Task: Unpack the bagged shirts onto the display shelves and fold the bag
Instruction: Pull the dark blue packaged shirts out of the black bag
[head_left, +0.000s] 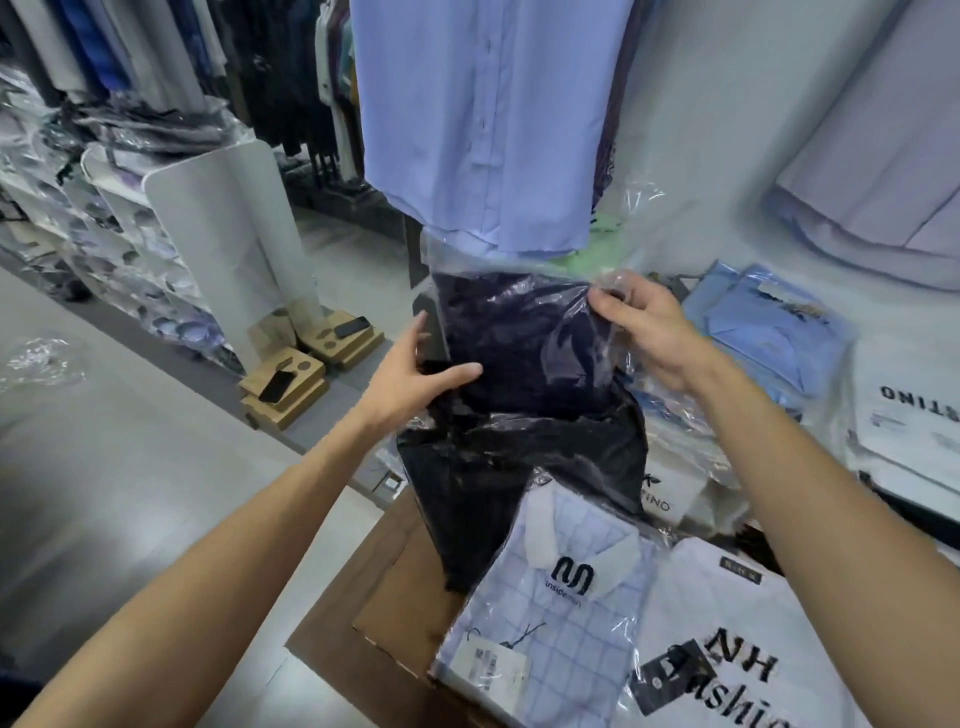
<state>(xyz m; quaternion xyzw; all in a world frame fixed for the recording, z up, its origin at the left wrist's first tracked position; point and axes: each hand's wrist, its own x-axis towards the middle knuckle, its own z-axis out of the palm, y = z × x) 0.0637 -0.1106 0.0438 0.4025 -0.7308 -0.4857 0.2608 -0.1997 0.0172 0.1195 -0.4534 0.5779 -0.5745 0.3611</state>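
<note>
I look down past two bare forearms at a crowded shop counter. My left hand (415, 371) grips the left edge of a clear plastic bag (519, 332) holding a dark navy folded shirt (524, 343), thumb across the front and fingers behind. My right hand (649, 332) pinches the bag's upper right corner between thumb and curled fingers. The bag is held upright above the counter, its top just below a hanging pale blue button shirt (483, 119). A second dark garment in plastic (519, 467) sags beneath it; I cannot tell whether the two are joined.

Below lies a bagged white-and-blue checked shirt with a white collar (545, 613), overlapping a brown cardboard box flap (395, 613). A white printed bag with black lettering (727, 649) is cut off at the bottom right. To the right, bagged light blue shirts (769, 327) sit stacked, closing that side. Open grey floor (130, 467) lies to the left. The far white shelf of wrapped shirts (119, 234) is blurred.
</note>
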